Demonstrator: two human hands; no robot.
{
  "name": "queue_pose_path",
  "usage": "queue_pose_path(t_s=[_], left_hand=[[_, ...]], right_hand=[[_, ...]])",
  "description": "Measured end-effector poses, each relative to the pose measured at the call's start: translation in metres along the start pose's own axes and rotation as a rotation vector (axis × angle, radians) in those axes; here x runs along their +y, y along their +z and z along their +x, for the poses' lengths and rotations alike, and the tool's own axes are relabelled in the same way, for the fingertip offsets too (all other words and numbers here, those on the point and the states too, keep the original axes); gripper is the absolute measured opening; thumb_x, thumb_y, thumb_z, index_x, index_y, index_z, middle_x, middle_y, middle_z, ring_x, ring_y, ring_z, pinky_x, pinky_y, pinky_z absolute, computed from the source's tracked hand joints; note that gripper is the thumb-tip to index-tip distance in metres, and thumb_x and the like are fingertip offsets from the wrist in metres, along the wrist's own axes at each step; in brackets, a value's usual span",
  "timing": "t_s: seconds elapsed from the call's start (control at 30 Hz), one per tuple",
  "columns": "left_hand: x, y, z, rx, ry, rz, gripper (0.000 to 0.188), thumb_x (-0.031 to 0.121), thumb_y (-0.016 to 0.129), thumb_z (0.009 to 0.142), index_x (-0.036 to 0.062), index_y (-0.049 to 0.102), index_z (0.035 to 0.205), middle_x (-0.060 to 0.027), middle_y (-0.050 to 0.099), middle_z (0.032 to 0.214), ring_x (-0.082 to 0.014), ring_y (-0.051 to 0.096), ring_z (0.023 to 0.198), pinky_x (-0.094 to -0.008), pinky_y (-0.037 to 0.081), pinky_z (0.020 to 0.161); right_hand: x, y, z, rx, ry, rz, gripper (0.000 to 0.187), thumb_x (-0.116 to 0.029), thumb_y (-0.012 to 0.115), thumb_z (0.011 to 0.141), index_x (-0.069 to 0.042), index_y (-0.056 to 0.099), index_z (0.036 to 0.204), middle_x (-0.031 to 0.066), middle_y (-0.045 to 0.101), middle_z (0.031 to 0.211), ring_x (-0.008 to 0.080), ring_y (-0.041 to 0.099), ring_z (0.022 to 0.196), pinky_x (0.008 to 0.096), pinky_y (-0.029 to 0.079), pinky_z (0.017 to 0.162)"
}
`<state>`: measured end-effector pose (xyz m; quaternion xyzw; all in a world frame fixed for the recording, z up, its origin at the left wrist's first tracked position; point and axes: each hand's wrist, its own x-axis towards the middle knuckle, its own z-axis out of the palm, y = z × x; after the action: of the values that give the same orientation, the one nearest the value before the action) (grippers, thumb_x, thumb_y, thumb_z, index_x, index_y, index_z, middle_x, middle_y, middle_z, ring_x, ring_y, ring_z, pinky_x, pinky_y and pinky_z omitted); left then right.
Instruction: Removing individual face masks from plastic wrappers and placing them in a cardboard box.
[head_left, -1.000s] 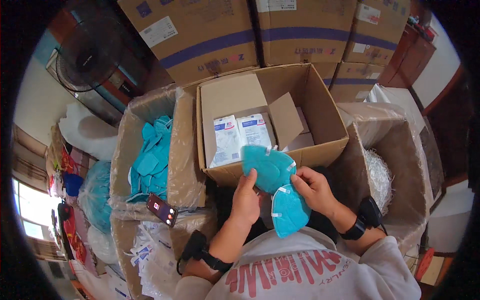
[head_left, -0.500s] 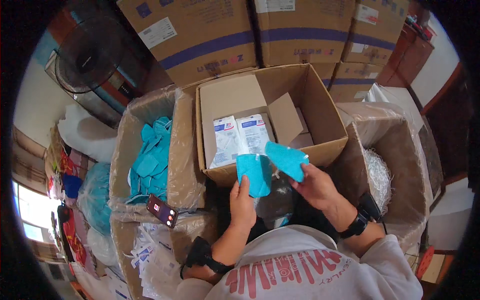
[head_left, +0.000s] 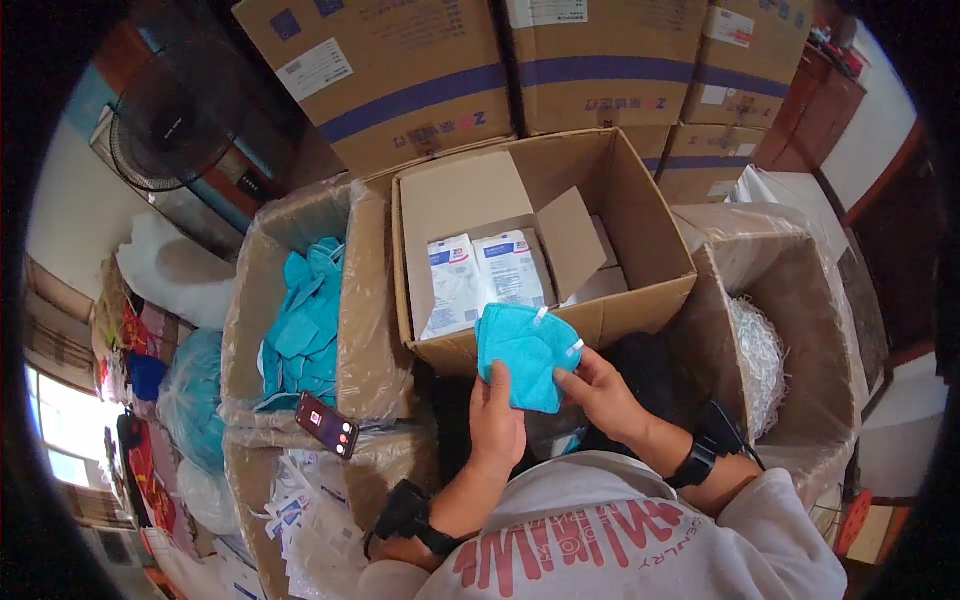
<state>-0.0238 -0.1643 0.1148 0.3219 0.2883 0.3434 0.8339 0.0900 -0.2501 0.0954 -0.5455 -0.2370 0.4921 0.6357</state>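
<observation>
L hand (head_left: 498,425) & R hand (head_left: 608,400) both pinch the teal mask (head_left: 527,345), thumbs on top, L at lower-left edge, R at lower-right, abt equally near. Mask's ahead of palms, btwn them, no clear long axis; beyond it, open carton (head_left: 625,308) w/ white packets (head_left: 512,272), then stacked cartons (head_left: 600,100)

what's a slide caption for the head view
Both hands hold a teal mask before an open carton with white packets.

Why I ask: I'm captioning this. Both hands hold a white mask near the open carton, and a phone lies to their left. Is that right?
Only the colour is wrong: the head view shows a teal mask, not a white one.
</observation>
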Motion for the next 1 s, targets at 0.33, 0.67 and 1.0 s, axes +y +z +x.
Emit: queue_pose_path(t_s=[0.33,0.67,1.0], left_hand=[[-0.006,-0.005,0.002,0.069,-0.004,0.101,0.029,0.026,0.052,0.088,0.0028,0.051,0.106,-0.0045,0.056,0.099,-0.0126,0.054,0.088,-0.0284,0.043,0.078],[-0.005,-0.024,0.006,0.04,0.074,0.32,0.028,0.022,0.051,0.088,0.0014,0.051,0.107,-0.0047,0.057,0.098,-0.0106,0.053,0.086,-0.0265,0.043,0.078],[0.038,-0.018,0.002,-0.24,0.039,0.593,0.034,0.018,0.053,0.087,0.0025,0.042,0.116,-0.003,0.055,0.097,-0.0086,0.051,0.088,-0.0246,0.042,0.079]], right_hand=[[0.011,-0.007,-0.001,-0.051,0.01,-0.066,0.022,-0.014,0.051,0.087,-0.004,0.048,0.107,-0.0008,0.055,0.086,0.0059,0.05,0.072,0.0225,0.043,0.062],[0.006,-0.043,0.0,-0.047,-0.012,-0.342,0.031,-0.019,0.06,0.082,-0.003,0.048,0.105,0.0026,0.054,0.086,0.0093,0.05,0.075,0.0247,0.043,0.066],[-0.081,-0.012,0.022,-0.483,-0.488,-0.923,0.032,-0.031,0.053,0.083,-0.001,0.053,0.096,0.0173,0.053,0.089,0.0361,0.05,0.081,0.0417,0.039,0.075]])
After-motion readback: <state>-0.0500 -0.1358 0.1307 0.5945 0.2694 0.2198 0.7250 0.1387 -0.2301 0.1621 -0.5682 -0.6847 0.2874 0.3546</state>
